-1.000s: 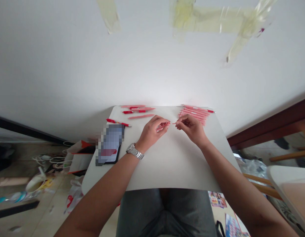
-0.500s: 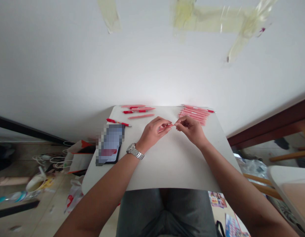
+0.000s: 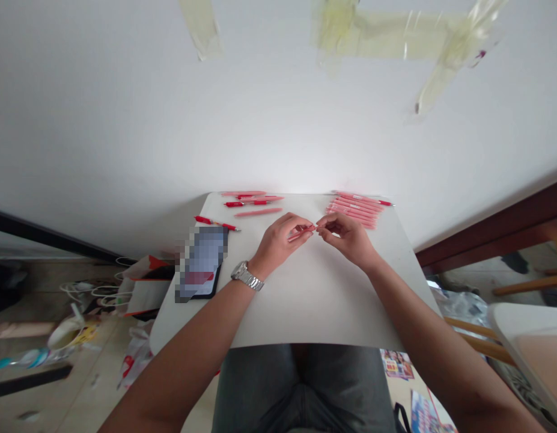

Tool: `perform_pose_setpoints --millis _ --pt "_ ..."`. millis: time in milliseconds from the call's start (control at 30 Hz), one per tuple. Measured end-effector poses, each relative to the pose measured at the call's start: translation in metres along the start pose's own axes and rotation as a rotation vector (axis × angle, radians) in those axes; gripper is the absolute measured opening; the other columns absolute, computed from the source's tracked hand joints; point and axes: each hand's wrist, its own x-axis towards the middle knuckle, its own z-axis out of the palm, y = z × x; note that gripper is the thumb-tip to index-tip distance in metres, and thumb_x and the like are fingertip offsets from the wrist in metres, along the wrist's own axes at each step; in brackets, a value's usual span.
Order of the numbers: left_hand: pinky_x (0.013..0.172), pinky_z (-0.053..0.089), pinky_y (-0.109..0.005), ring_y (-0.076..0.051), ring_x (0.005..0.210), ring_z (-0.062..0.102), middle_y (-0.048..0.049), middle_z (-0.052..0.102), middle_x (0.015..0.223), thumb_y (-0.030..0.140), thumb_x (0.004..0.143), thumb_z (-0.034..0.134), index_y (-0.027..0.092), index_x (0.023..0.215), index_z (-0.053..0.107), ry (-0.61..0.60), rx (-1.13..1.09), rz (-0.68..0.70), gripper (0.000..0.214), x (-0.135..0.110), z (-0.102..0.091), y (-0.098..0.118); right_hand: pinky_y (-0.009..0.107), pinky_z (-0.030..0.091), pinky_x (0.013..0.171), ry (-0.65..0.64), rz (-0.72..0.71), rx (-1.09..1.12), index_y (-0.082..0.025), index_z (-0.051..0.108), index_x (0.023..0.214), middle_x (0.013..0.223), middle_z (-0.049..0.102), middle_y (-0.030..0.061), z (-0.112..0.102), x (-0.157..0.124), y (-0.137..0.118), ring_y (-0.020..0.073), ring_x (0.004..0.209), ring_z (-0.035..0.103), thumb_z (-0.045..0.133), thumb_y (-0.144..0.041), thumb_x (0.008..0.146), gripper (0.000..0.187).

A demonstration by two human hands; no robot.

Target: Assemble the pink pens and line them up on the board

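A slim pink pen (image 3: 300, 234) lies across the fingers of my left hand (image 3: 278, 240), which is closed around it over the middle of the white table. At the pen's right end, the thumb and fingertips of my right hand (image 3: 348, 239) are pinched together at its tip. Exactly what part the right fingertips cover is too small to make out. Behind my right hand is a row of several pink pens (image 3: 357, 207), laid side by side. Beyond my left hand rests a single pink pen (image 3: 258, 212), apart from both hands.
More pink and red pens (image 3: 246, 204) lie at the table's back left. One red pen (image 3: 217, 224) sits just above a phone (image 3: 203, 264) on the left. A wall (image 3: 278, 132) rises behind the table (image 3: 300, 307). Bags (image 3: 145, 285) stand on the floor at left.
My right fingertips have shifted slightly left at the end of the pen, and the fingers have changed pose a little. My left hand and the pens on the table stay put.
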Motion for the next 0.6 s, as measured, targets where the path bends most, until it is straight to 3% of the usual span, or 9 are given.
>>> perform_pose_setpoints --millis 600 --pt "0.083 0.058 -0.030 -0.016 0.090 0.069 -0.0045 0.071 0.099 0.028 0.100 0.070 0.022 0.107 0.069 0.008 -0.022 0.004 0.009 -0.0006 0.0005 0.0000 0.037 0.065 0.080 -0.004 -0.033 -0.088 -0.023 0.077 0.103 0.098 0.079 0.0074 -0.0003 0.0008 0.0035 0.0210 0.087 0.075 0.075 -0.053 0.095 0.031"
